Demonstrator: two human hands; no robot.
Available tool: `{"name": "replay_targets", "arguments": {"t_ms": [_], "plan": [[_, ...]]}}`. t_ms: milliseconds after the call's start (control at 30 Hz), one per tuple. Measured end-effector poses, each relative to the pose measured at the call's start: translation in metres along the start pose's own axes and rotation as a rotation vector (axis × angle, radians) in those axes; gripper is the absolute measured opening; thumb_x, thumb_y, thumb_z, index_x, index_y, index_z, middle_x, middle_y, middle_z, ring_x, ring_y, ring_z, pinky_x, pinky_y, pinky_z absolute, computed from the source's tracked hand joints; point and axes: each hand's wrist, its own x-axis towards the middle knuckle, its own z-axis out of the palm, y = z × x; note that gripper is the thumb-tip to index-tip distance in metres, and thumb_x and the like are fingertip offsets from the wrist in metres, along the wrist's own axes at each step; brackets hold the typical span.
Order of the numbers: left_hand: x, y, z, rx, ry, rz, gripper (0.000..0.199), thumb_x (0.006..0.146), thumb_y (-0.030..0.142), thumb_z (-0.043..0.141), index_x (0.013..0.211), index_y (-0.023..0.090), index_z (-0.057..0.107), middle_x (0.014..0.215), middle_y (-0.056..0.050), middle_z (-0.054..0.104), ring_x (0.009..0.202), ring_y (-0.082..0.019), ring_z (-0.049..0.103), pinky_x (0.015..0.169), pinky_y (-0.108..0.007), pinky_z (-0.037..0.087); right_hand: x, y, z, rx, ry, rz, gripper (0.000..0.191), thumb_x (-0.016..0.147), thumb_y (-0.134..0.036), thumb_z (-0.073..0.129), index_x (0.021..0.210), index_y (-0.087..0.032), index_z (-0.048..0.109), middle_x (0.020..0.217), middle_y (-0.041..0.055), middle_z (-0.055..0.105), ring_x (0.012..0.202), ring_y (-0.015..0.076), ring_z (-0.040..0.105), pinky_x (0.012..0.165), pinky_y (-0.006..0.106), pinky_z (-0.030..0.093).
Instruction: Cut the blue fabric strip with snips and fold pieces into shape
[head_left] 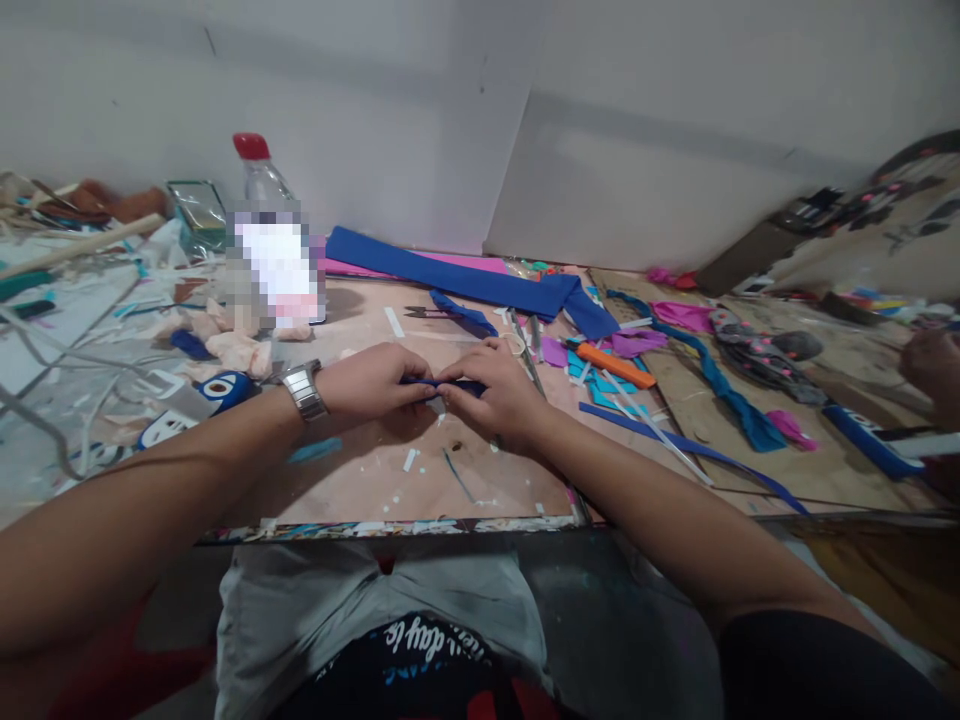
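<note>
My left hand (382, 382), with a metal watch on its wrist, pinches one end of a narrow dark blue strip (429, 386) above the middle of the table. Close beside it, my right hand (499, 395) grips the same strip, its fingers curled over the other end. The fingertips of both hands nearly meet. Behind them a short blue fabric piece (465, 314) lies by small dark snips (426, 313). Scissors (529, 350) rest just beyond my right hand, near an orange cutter (615, 365).
A red-capped bottle (271, 190) stands at the back left. A long blue fabric band (450, 276) lies along the wall. Pink crumpled scraps (236, 350) and cables lie left; a teal twisted strip (720, 380) lies right. Another person's hand (930, 365) is at the far right.
</note>
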Motion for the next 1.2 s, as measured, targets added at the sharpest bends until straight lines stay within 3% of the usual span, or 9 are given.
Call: {"name": "replay_targets", "arguments": {"t_ms": [233,367,533,633,800,933,1200], "plan": [[-0.001,-0.001,-0.001,-0.452,-0.144,-0.074,0.031,0.097,0.043,0.059,0.091,0.015,0.071,0.087,-0.009,0.080,0.075,-0.017,0.073,0.069,-0.026,0.055,-0.002,0.001,0.001,0.004,0.044,-0.043,0.013,0.098,-0.032,0.066,0.096,-0.025,0.078,0.090,0.0013,0.083,0.085,0.0204,0.071,0.098,0.045,0.034],[-0.001,0.000,-0.002,-0.465,-0.080,-0.065,0.035,0.099,0.043,0.057,0.087,0.013,0.073,0.083,-0.010,0.079,0.071,-0.016,0.073,0.068,-0.026,0.056,-0.003,0.001,-0.001,-0.034,0.018,-0.046,0.015,0.099,-0.033,0.063,0.096,-0.027,0.077,0.093,0.0015,0.083,0.092,0.0223,0.070,0.103,0.047,0.032],[0.000,0.000,-0.001,-0.476,-0.041,-0.089,0.033,0.098,0.041,0.058,0.088,0.013,0.070,0.082,-0.010,0.079,0.069,-0.015,0.072,0.065,-0.025,0.055,-0.002,-0.001,-0.001,-0.054,0.048,-0.012,0.016,0.099,-0.036,0.064,0.098,-0.026,0.078,0.091,0.0030,0.082,0.086,0.0218,0.069,0.100,0.046,0.033],[0.000,0.001,-0.002,-0.374,-0.016,-0.076,0.033,0.098,0.043,0.058,0.088,0.014,0.070,0.079,-0.008,0.078,0.068,-0.016,0.072,0.064,-0.024,0.053,-0.002,-0.002,0.000,-0.050,0.060,0.003,0.017,0.099,-0.036,0.065,0.099,-0.025,0.078,0.091,0.0030,0.082,0.088,0.0219,0.069,0.099,0.045,0.033],[-0.002,0.008,-0.002,0.038,0.125,0.021,0.030,0.098,0.038,0.055,0.086,0.017,0.073,0.077,-0.004,0.076,0.067,-0.014,0.067,0.064,-0.025,0.044,-0.002,0.000,0.000,-0.051,0.060,0.018,0.013,0.097,-0.033,0.068,0.096,-0.024,0.078,0.090,0.0025,0.081,0.089,0.0214,0.068,0.099,0.044,0.034],[-0.002,0.009,0.001,0.281,0.212,0.044,0.030,0.100,0.037,0.052,0.097,0.019,0.076,0.082,-0.005,0.077,0.070,-0.017,0.065,0.065,-0.027,0.039,-0.001,0.001,-0.001,-0.059,0.051,0.035,0.013,0.098,-0.032,0.067,0.095,-0.024,0.077,0.092,0.0029,0.081,0.093,0.0228,0.068,0.099,0.045,0.034],[0.000,0.006,0.008,0.585,0.224,0.128,0.036,0.105,0.038,0.043,0.102,0.019,0.073,0.092,-0.008,0.078,0.077,-0.021,0.069,0.063,-0.030,0.036,0.000,0.000,-0.003,-0.026,0.027,0.062,0.012,0.098,-0.027,0.063,0.093,-0.023,0.073,0.093,0.0042,0.079,0.094,0.0230,0.068,0.096,0.044,0.037]]}}
